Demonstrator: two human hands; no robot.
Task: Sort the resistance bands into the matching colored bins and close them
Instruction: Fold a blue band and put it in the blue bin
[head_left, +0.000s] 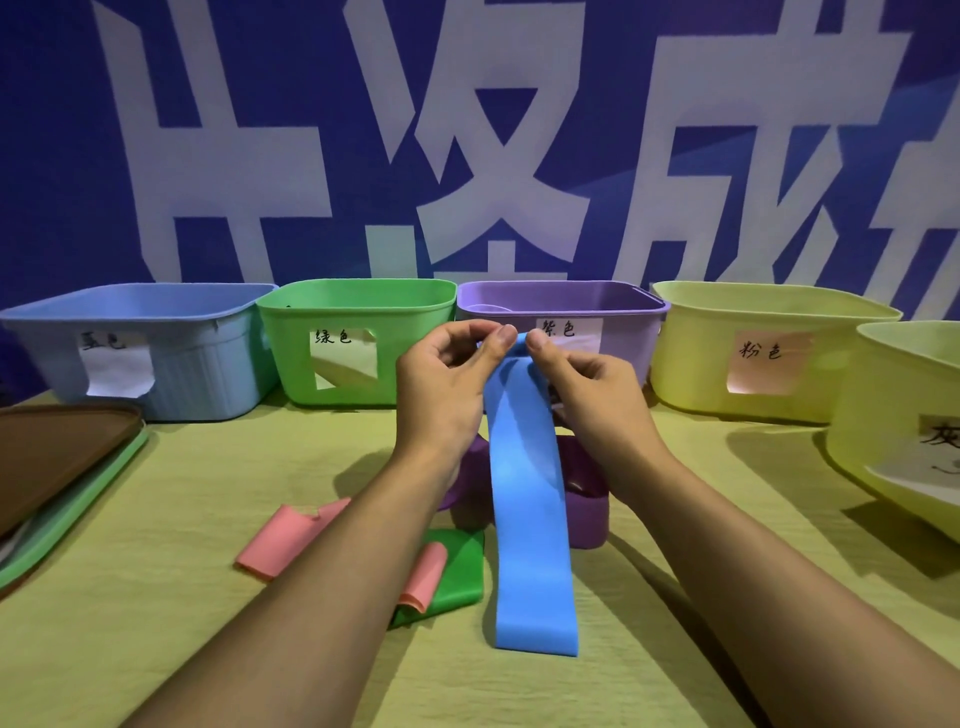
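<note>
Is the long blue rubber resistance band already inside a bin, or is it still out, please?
Out. The long blue rubber resistance band hangs from both hands, left hand and right hand, pinching its top end in front of the bins.

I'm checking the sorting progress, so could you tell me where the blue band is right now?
The blue band hangs at centre of the head view, pinched at its top by the left hand and right hand, before the purple bin.

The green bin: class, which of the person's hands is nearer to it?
Left. The left hand sits just right of the green bin, pinching the blue band; the right hand pinches it further right, before the purple bin.
</note>
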